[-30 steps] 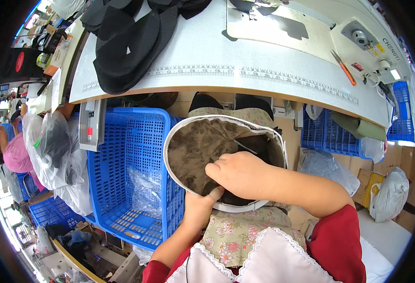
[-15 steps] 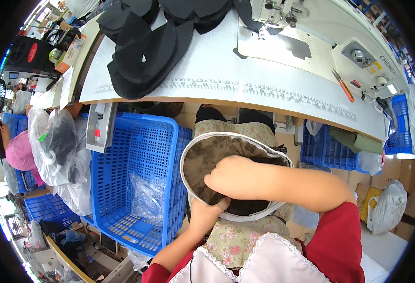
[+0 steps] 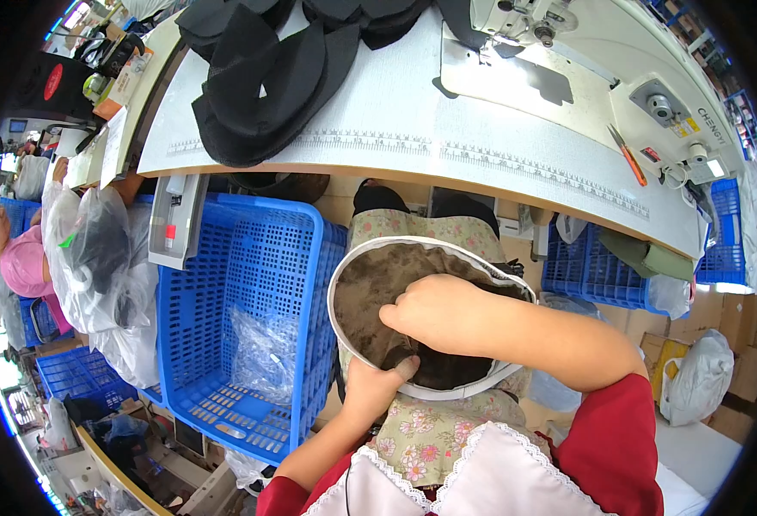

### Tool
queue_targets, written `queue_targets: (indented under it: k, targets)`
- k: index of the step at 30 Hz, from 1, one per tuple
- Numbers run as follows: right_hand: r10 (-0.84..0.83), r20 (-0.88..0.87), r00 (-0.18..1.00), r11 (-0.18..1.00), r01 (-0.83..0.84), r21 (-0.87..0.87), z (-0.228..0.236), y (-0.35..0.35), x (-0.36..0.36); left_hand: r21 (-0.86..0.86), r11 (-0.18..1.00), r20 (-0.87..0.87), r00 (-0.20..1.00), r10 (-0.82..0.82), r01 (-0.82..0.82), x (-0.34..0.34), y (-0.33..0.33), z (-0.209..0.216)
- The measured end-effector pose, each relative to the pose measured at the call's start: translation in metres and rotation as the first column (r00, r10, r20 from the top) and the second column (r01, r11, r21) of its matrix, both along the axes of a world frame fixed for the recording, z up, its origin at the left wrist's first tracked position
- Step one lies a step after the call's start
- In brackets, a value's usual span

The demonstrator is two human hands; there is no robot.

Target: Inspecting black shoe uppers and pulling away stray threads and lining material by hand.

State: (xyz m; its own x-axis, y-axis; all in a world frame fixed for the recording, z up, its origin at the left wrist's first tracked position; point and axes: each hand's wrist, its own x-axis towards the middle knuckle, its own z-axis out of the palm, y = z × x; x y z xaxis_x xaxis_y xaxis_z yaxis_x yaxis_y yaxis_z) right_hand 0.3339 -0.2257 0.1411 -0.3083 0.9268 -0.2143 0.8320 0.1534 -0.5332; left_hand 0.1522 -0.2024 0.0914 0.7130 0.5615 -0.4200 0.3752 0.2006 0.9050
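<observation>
A round, open fabric piece with brown plush lining point(image 3: 368, 288) and a white rim lies on my lap, over a floral apron point(image 3: 421, 434). My left hand point(image 3: 375, 385) grips its near left rim, with the thumb inside and the other fingers hidden underneath. Deep in the opening, my right hand point(image 3: 430, 308) is closed in a fist against the lining. The curled fingertips face away, so what they pinch, if anything, is hidden. A small fold of lining shows near the left thumb.
Left of my lap stands a blue crate point(image 3: 318, 258) with clear plastic bags point(image 3: 262, 353). Ahead, the white sewing table point(image 3: 378, 155) bears stacked black padded pieces point(image 3: 258, 103), a sewing machine point(image 3: 653, 77) and orange-handled snips point(image 3: 632, 163). Another person point(image 3: 26, 262) is at far left.
My right hand has shifted slightly right and up inside the opening, and the lining by my left thumb shows a fold. The person at far left has turned the head.
</observation>
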Motion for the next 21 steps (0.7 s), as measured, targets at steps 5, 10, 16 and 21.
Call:
queue_targets:
  k: [5,10,16,21]
  targets:
    - [0.003,-0.019,1.000,1.000,-0.003,-0.016,0.001,-0.014,0.005,-0.051,0.996,0.000,0.997,0.077,-0.077,-0.006,-0.002,-0.006]
    - [0.118,0.075,0.990,0.966,-0.097,-0.238,0.010,-0.021,0.002,-0.067,0.994,-0.057,0.995,0.082,-0.085,-0.005,-0.001,-0.003]
    - [0.042,0.028,0.999,0.994,-0.045,0.099,0.006,-0.012,-0.006,0.003,0.998,-0.005,0.998,0.062,-0.062,-0.001,-0.001,-0.004]
    - [-0.003,0.120,0.993,0.999,-0.003,0.048,-0.003,-0.007,-0.008,0.073,0.997,-0.002,1.000,-0.003,0.003,0.000,0.002,-0.001]
